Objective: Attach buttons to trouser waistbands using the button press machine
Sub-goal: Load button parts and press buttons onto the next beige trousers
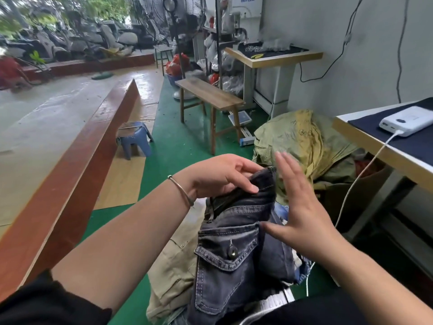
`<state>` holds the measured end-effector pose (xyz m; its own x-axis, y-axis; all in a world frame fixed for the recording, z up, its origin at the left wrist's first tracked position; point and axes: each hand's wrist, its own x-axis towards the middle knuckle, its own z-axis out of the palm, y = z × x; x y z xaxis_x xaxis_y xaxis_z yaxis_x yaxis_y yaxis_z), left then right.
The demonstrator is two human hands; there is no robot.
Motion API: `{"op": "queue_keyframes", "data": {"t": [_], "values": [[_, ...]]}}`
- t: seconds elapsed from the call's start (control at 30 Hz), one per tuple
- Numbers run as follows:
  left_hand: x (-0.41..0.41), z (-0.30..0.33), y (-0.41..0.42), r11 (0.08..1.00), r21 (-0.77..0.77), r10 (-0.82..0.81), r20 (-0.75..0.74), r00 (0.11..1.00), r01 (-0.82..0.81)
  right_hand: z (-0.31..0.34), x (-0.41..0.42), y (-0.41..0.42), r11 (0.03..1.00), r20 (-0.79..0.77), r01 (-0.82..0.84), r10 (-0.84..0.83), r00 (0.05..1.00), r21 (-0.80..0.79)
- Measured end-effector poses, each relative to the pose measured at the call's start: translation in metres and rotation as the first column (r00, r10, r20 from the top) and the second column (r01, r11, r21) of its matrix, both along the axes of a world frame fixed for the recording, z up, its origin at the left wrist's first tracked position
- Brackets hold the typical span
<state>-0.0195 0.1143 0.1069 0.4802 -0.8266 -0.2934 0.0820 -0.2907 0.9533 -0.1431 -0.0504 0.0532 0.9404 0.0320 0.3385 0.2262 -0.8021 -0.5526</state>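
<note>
Dark grey denim trousers (236,261) hang in front of me over my lap, with a flap pocket that bears a metal button (233,252). My left hand (222,177) pinches the waistband (264,184) at the top of the trousers. Just to the right, my right hand (300,202) is flat with its fingers spread, its thumb touching the denim and nothing in its grasp. No button press machine can be made out clearly; a work table (281,58) with small metal parts stands far back.
A table edge (384,156) at right carries a white power bank (407,120) with a cable. A yellow-green sack (302,141) lies on the green floor ahead. A wooden bench (208,95), a blue stool (134,139) and a long red-brown beam (77,184) stand to the left.
</note>
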Motion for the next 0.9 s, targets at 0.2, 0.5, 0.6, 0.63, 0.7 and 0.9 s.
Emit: {"op": "queue_keyframes", "data": {"t": [0.2, 0.5, 0.6, 0.63, 0.7, 0.9], "values": [[-0.016, 0.006, -0.006, 0.996, 0.077, -0.063, 0.301, 0.951, 0.041, 0.032, 0.017, -0.011, 0.987, -0.077, -0.047, 0.06, 0.995, 0.156], [-0.007, 0.02, 0.013, 0.918, 0.247, -0.375, 0.282, 0.883, 0.311, 0.038, 0.006, -0.046, 0.679, -0.18, 0.199, -0.098, 0.979, 0.707], [-0.004, 0.025, 0.008, 0.934, 0.119, -0.356, 0.233, 0.905, 0.336, 0.046, 0.002, -0.049, 0.658, -0.165, 0.2, -0.116, 0.979, 0.726], [-0.003, 0.028, 0.005, 0.94, 0.078, -0.34, 0.228, 0.912, 0.331, 0.05, -0.001, -0.051, 0.649, -0.159, 0.203, -0.127, 0.979, 0.733], [-0.005, 0.035, -0.005, 0.943, 0.0, -0.327, 0.213, 0.921, 0.334, 0.059, -0.008, -0.058, 0.656, -0.132, 0.207, -0.162, 0.978, 0.726], [-0.018, 0.07, -0.054, 0.887, -0.184, -0.414, 0.085, 0.906, 0.423, 0.092, -0.055, -0.092, 0.839, -0.06, 0.182, -0.176, 0.983, 0.513]]}}
